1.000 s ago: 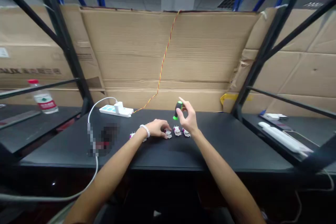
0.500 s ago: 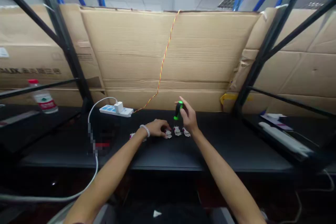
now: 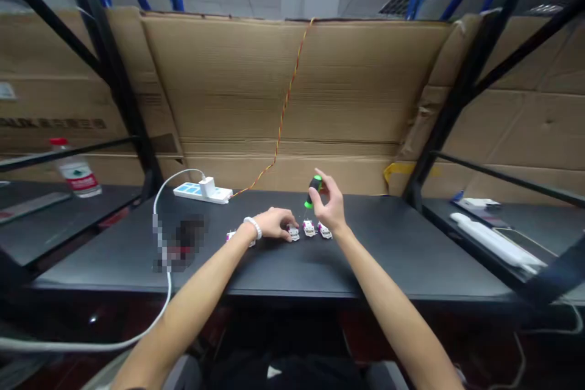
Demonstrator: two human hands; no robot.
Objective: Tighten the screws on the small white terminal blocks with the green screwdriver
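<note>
My right hand (image 3: pixel 329 204) holds a small screwdriver (image 3: pixel 314 191) with a black and green handle between its fingertips. Its thin tip points down, just above a small white and magenta connector (image 3: pixel 309 228). My left hand (image 3: pixel 274 223), with a white beaded bracelet (image 3: pixel 253 228) on the wrist, presses its fingertips on a like connector (image 3: pixel 293 233). A third connector (image 3: pixel 325 231) lies just right, under my right hand. A fourth (image 3: pixel 233 236) sits partly hidden behind my left wrist.
The black table (image 3: pixel 365 256) runs under everything. Behind stand a white power strip (image 3: pixel 201 194) with a plug and white cable, and a cardboard wall (image 3: pixel 292 85) with a twisted red-yellow wire (image 3: pixel 286 109). A water bottle (image 3: pixel 75 173) stands on the left shelf, and a blurred patch (image 3: pixel 180 244) covers part of the table.
The screwdriver has tilted in my right fingers and its handle has shifted slightly right. My left hand stays on the connector.
</note>
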